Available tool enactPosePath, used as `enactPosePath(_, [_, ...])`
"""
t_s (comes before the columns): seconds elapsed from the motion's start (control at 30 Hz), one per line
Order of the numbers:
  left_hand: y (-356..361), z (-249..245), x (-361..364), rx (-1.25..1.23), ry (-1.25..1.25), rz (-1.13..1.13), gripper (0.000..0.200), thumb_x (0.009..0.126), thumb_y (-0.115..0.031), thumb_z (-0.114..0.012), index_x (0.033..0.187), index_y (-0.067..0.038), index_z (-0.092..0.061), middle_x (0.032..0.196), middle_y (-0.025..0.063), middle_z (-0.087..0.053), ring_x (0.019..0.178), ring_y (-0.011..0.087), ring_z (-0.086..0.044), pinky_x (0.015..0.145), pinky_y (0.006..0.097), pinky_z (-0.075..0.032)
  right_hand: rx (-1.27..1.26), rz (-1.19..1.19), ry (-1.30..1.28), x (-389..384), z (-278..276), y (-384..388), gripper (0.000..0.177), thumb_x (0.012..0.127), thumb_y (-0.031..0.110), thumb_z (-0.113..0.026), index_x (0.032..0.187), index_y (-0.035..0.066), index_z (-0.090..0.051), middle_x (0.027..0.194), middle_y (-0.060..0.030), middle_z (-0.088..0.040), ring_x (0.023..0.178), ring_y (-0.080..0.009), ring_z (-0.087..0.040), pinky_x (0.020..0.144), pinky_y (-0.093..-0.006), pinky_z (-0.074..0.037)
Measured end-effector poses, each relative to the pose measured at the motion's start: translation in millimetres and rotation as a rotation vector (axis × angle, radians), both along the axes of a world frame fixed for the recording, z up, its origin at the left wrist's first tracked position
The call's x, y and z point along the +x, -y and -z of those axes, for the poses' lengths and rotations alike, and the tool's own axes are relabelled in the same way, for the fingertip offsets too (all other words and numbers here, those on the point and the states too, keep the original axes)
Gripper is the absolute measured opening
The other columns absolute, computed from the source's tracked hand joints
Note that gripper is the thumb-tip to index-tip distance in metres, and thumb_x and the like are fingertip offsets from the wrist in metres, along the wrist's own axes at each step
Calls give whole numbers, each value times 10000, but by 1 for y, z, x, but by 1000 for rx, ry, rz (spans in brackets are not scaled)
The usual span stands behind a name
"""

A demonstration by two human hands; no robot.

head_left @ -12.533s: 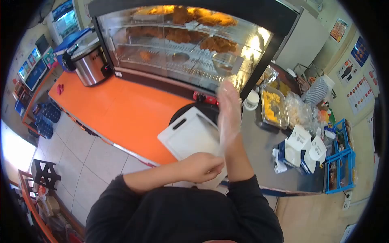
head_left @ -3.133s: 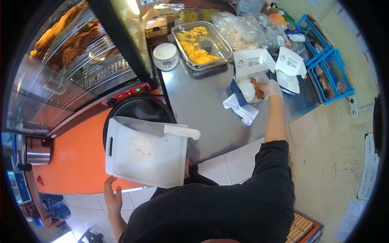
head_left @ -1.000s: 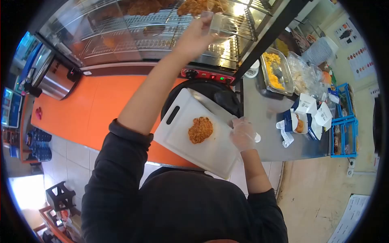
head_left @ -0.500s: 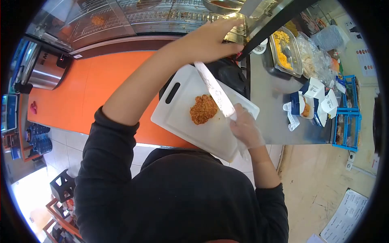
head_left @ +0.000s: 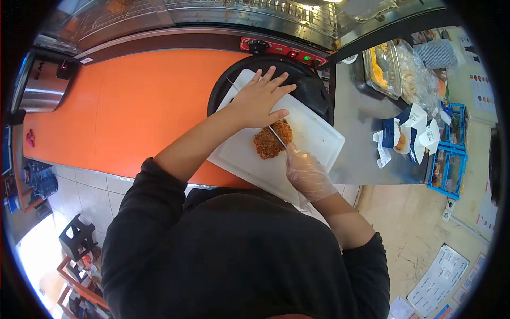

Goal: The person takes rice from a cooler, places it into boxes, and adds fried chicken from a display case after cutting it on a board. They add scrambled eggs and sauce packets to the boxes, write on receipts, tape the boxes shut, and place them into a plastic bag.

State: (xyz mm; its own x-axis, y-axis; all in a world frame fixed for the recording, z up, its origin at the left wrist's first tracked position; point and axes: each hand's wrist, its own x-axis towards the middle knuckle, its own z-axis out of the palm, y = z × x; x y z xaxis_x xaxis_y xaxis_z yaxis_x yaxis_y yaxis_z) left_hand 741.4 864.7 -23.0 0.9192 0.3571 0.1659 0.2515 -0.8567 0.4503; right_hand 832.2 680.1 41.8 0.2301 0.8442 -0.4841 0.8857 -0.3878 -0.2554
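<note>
A breaded fried cutlet (head_left: 271, 142) lies on a white cutting board (head_left: 313, 138) that rests over a round black appliance (head_left: 311, 85). My right hand (head_left: 307, 174), in a clear plastic glove, grips the handle of a long knife (head_left: 277, 137). The blade lies edge-down across the cutlet. My bare left hand (head_left: 260, 101) is flat with spread fingers, pressing on the spine of the blade just beyond the cutlet.
The orange counter (head_left: 143, 101) runs to the left, with a steel cooker (head_left: 40, 85) at its far end. A glass warming cabinet (head_left: 239, 10) stands behind. On the steel counter (head_left: 356, 149) at right are open blue-and-white food boxes (head_left: 406, 133), a food tray (head_left: 382, 66) and blue crates (head_left: 449, 154).
My left hand came down from the cabinet onto the knife blade. The knife, lifted flat above the board half a second ago, now stands edge-down across the cutlet.
</note>
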Motion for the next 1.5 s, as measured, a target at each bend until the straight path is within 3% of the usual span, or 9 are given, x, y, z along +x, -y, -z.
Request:
enactPosePath(0.23, [-1, 6, 11, 132, -89, 68, 611, 840, -522, -453, 1374, -250, -331, 1466, 123, -217, 1361, 371, -125, 1085, 543, -83, 41, 152, -4, -14, 33, 2, 134, 891, 181, -423, 911, 51, -448, 738, -239, -582, 738, -431, -576, 637, -509, -447])
enactPosePath(0.43, [-9, 13, 13, 99, -21, -31, 600, 860, -477, -452, 1384, -222, -310, 1456, 172, -215, 1348, 408, -132, 1081, 542, -88, 145, 73, -18, 3, 13, -7, 112, 874, 161, -457, 882, 51, -473, 737, -235, -583, 726, -422, -574, 644, -499, -447])
enactPosePath(0.57, [-5, -39, -6, 12, 181, -117, 564, 891, -400, -434, 1389, -178, -290, 1446, 210, -209, 1322, 466, -144, 1067, 553, -116, 97, 61, -13, -10, -21, -2, 131, 876, 174, -450, 898, 47, -478, 752, -224, -589, 755, -406, -581, 664, -501, -448])
enactPosePath(0.73, [15, 5, -28, 53, 12, -173, 580, 888, -458, -418, 1392, -201, -292, 1452, 194, -209, 1326, 461, -141, 1060, 565, -132, -21, -52, -22, -12, 8, 4, 175, 887, 207, -435, 932, 46, -487, 782, -214, -603, 781, -397, -588, 685, -501, -454])
enactPosePath(0.93, [16, 11, -24, 199, -32, -130, 601, 881, -522, -390, 1392, -222, -295, 1462, 173, -195, 1329, 457, -138, 1055, 576, -133, -16, 35, 1, -20, 33, 1, 186, 891, 221, -453, 952, 50, -491, 768, -215, -601, 767, -407, -587, 683, -500, -455])
enactPosePath(1.03, [12, -3, -18, 254, 34, -173, 578, 891, -504, -381, 1390, -223, -299, 1459, 174, -201, 1327, 457, -144, 1050, 585, -135, 85, -6, -42, -11, 22, 5, 125, 870, 153, -443, 886, 33, -476, 748, -209, -600, 741, -401, -594, 663, -497, -462])
enactPosePath(1.2, [32, -40, -44, 153, 121, -228, 561, 897, -490, -371, 1388, -226, -301, 1457, 179, -205, 1324, 460, -145, 1048, 591, -132, 85, -100, -10, -18, -14, 16, 152, 884, 179, -470, 917, 30, -481, 711, -216, -591, 683, -393, -592, 605, -497, -458])
enactPosePath(1.33, [38, 7, -43, 76, -51, -209, 577, 885, -516, -373, 1388, -243, -299, 1461, 178, -194, 1325, 465, -131, 1049, 592, -134, 28, -82, -11, -23, 11, 18, 138, 887, 165, -455, 898, 29, -474, 693, -215, -587, 670, -401, -589, 599, -498, -458])
enactPosePath(1.5, [26, 7, -33, 179, -25, -90, 581, 880, -523, -377, 1388, -254, -295, 1460, 179, -193, 1320, 475, -134, 1050, 590, -144, 76, 46, -90, -30, 37, 22, 132, 883, 167, -469, 898, 36, -474, 703, -221, -584, 688, -412, -581, 607, -499, -457])
